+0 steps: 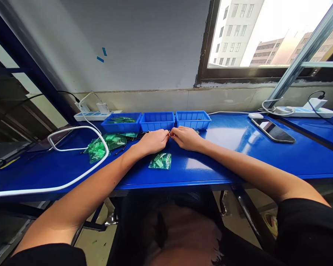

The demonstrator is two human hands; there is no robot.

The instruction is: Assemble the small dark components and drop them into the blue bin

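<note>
- The left hand [154,142] and right hand [187,138] met above the table [227,166], fingers curled in and fingertips close together
- A tiny piece [170,135] showed between the fingertips, too blurred to name; I could not tell how tightly either hand gripped it
- A packet [161,161] lay just in front of the left hand
- More packets [98,147] lay heaped to the left, near the left bin [119,128]
- The middle bin [157,126] and right bin [191,125] stood just beyond the hands
</note>
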